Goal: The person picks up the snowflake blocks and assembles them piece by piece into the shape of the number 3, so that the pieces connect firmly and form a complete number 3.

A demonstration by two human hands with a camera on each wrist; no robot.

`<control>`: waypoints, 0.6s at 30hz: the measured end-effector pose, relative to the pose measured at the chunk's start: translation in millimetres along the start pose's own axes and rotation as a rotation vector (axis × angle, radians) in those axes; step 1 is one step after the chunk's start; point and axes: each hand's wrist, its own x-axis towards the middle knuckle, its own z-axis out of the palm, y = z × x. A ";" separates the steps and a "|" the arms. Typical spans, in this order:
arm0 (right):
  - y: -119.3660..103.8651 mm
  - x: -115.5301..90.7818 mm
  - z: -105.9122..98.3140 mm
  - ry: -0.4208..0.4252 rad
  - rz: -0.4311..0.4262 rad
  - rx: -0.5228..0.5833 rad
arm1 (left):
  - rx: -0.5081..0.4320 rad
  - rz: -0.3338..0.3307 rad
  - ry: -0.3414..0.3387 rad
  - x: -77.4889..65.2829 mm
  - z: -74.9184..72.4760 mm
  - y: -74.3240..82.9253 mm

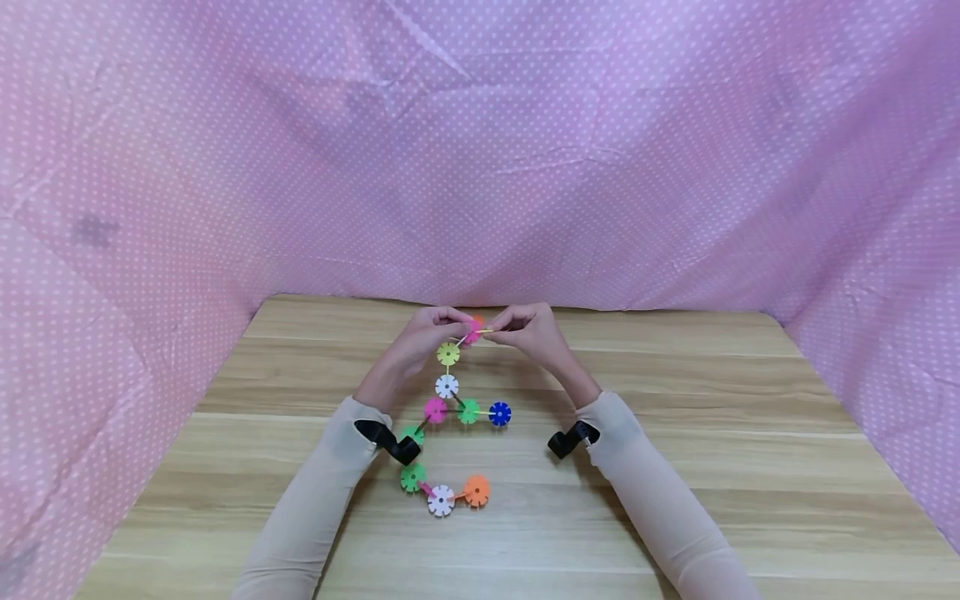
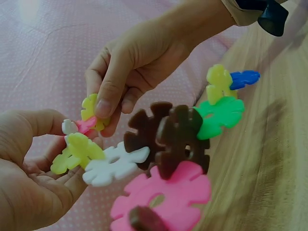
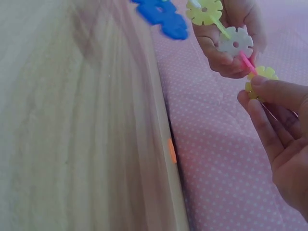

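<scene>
A chain of slotted, flower-shaped plastic discs runs from the table up to both hands in the head view. My left hand [image 1: 420, 340] grips its far end near a white disc [image 3: 236, 43] and a pink disc [image 1: 472, 333]. Thumb and fingers of my right hand [image 1: 534, 335] pinch a yellow disc [image 2: 89, 111], which meets the edge of the pink one. Whether their slots are fully joined is hidden by the fingers. Down the chain follow another yellow disc [image 1: 448, 354], a white disc [image 1: 447, 387], brown discs [image 2: 183, 139] and a pink disc [image 1: 435, 410].
A side branch carries a green disc [image 1: 468, 412] and a blue disc [image 1: 500, 413]. Nearer the front are a green disc [image 1: 412, 477], a white disc [image 1: 441, 500] and an orange disc [image 1: 477, 491]. An orange piece [image 3: 172, 150] lies at the table's far edge, by the pink dotted cloth [image 1: 525, 208].
</scene>
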 end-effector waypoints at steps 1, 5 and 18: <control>0.5 0.2 1.1 0.003 -0.003 0.007 | -0.009 0.000 0.007 0.2 0.1 -0.7; 3.0 0.6 4.1 0.019 -0.002 0.029 | -0.036 0.002 0.021 2.0 0.5 -4.0; 3.9 7.8 1.7 -0.084 0.130 -0.065 | 0.056 -0.039 0.003 0.6 -16.7 -0.9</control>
